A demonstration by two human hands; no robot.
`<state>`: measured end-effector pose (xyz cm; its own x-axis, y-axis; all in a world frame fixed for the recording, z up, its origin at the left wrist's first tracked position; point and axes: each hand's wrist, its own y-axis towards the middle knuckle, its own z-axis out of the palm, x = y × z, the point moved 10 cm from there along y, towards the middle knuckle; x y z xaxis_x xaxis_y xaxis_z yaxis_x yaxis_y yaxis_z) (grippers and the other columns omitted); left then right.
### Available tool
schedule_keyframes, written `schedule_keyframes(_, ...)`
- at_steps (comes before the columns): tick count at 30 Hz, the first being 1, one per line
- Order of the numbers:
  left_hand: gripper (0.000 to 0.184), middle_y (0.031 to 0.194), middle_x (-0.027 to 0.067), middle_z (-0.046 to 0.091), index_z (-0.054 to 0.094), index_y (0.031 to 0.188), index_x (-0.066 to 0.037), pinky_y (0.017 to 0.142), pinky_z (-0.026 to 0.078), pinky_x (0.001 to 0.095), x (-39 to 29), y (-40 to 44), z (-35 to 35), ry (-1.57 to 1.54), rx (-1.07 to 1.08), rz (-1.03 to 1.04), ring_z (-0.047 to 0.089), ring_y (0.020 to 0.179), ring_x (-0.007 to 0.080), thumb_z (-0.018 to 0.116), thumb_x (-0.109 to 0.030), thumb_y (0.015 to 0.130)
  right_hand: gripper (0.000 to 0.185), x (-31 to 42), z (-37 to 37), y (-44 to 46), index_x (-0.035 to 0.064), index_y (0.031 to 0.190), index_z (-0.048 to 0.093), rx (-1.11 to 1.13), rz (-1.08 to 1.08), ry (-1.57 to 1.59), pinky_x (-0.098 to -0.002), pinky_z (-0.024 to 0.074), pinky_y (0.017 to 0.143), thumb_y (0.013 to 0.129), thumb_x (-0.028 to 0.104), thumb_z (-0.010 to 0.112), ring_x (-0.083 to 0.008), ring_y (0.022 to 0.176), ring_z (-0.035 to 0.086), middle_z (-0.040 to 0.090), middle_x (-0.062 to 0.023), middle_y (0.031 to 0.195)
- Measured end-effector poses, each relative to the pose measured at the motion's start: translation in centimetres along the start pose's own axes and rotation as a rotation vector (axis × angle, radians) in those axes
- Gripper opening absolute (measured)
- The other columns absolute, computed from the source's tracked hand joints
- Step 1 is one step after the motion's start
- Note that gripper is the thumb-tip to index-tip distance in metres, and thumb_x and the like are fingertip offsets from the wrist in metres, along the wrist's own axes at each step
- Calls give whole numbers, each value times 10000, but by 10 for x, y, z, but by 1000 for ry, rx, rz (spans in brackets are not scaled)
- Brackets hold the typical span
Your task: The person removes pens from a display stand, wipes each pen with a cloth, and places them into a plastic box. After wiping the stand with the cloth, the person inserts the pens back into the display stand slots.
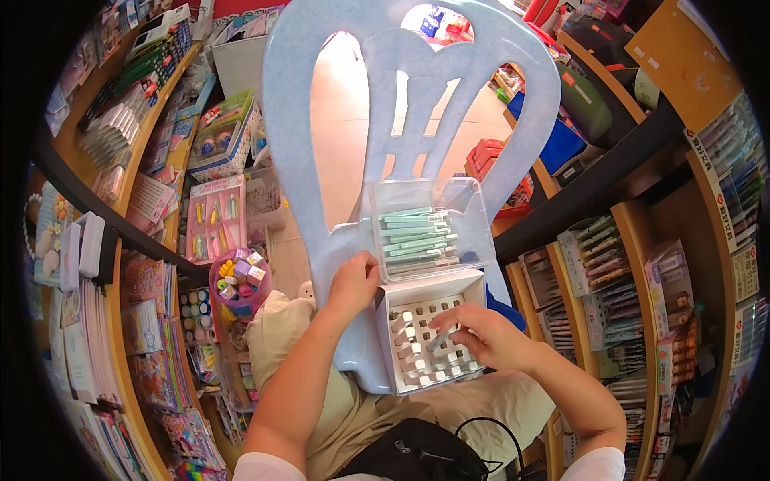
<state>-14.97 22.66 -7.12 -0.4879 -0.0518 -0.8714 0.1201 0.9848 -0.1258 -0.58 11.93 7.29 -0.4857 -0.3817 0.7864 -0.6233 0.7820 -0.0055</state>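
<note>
A white cardboard box [387,337] stands on the blue chair seat, fitted with a holed insert. Several white-capped pens [410,351] stand upright in its holes, mostly along the left and near sides. My right hand [485,337] is over the insert, thumb and fingers pinched on a slim greyish pen [438,341]. Behind the white box, touching it, is a clear plastic box [481,232] with several light-green pens [417,232] lying in it. My left hand [355,282] is closed at the corner where the two boxes meet; its fingertips are hidden.
The blue plastic chair [337,264] faces me, its slotted backrest rising behind the boxes. Shelves of stationery [609,264] stand close on the right, and shelves of notebooks [152,337] on the left. A pink basket [241,298] of small items is near my left knee.
</note>
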Motion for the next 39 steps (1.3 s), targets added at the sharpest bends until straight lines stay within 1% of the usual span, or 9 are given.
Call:
schedule_keyframes(4,151,821,176,649,588,874,-8,703,479,407,1,0,1,-18,2,2,625,793,342,555,-150,834,240,-6,-5,2,44,981,538,12,105,-28,-330,481,727,781,-80,581,-289,894,579,584,-103,964)
schedule_keyframes(7,149,823,177,650,591,877,-9,703,480,408,-1,0,0,-8,-4,20,625,792,343,554,-146,833,217,4,-7,4,39,956,551,21,20,-74,-333,484,717,776,-71,598,-293,874,582,579,-109,955)
schedule_keyframes(10,148,822,178,651,594,879,-8,704,480,411,-2,0,-1,4,-9,19,625,788,345,552,-142,832,199,6,-8,3,40,916,586,23,93,-76,-330,487,786,764,-86,607,-267,912,601,611,-88,971)
schedule_keyframes(19,148,817,183,649,592,871,-2,698,479,418,2,1,2,-14,-7,5,624,782,351,551,-139,829,227,-3,-19,0,37,940,592,-18,167,-106,-326,499,705,746,-70,638,-260,805,609,618,-86,933)
schedule_keyframes(22,151,811,186,647,591,871,-2,695,479,419,0,1,0,-18,-16,28,623,777,353,552,-141,828,189,13,-21,2,38,934,591,-44,22,-194,-351,493,694,761,-12,651,-298,812,604,602,-108,887)
schedule_keyframes(28,148,801,187,645,591,868,-4,690,480,419,-2,1,-2,4,-29,44,623,769,355,554,-142,827,162,27,-33,2,43,912,616,-112,-19,-223,-355,495,685,760,32,671,-294,812,607,607,-108,875)
schedule_keyframes(32,143,798,184,646,591,867,-8,687,479,416,0,1,0,-28,-5,-8,622,765,353,557,-141,827,165,16,-34,2,34,911,621,-122,93,-240,-359,491,645,764,70,686,-289,729,606,608,-109,830)
schedule_keyframes(34,142,797,182,645,591,870,-11,686,479,413,-3,0,-2,-4,-21,23,623,763,350,558,-142,828,172,12,-33,2,28,907,618,-148,119,-238,-363,487,623,765,90,693,-287,684,601,606,-112,808)
schedule_keyframes(39,141,806,181,646,591,873,-12,690,479,410,-3,0,-1,-4,-23,22,624,773,345,560,-142,828,173,5,-34,4,25,891,611,-175,142,-269,-368,482,607,761,100,698,-288,665,601,604,-122,797)
